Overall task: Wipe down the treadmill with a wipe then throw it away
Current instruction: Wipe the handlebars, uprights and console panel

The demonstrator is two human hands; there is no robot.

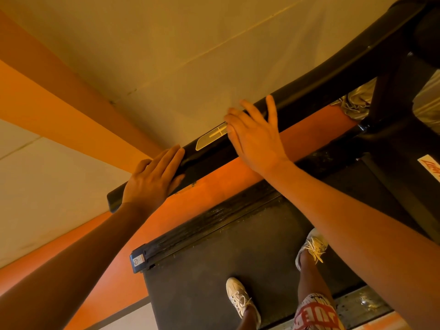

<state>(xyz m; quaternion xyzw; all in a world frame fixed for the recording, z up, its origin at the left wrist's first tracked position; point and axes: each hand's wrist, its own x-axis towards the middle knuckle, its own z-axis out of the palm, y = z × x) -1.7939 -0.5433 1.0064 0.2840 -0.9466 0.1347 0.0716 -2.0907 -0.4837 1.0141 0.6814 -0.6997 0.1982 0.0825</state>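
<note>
Found long black rounded treadmill handrail [297, 91] running diagonally across mid-frame, matte, with oval silver-grey metal sensor plate [210, 138] set into its top. Saw no wipe anywhere; could not rule out one hiding under a palm. Noted left hand [152, 177] laid flat on the rail's near end, fingers straight and close together, gripping nothing visible. Noted right hand [253, 139] laid across the rail just beside the plate, fingers straight and spread wide, pinching nothing visible. Judged wiping as under way on this rail at best; could not confirm any part as finished. Judged as left to do: other treadmill surfaces, then binning the wipe. Saw no bin. Spotted below the rail dark grey treadmill running belt [214, 270] and ribbed black side strip [209, 222], both speckled with debris. Spotted two white laced sneakers [239, 296] standing on the belt, red-and-white patterned shorts [314, 313] at bottom edge. Logged orange and cream floor [59, 103] beyond the rail.
</note>
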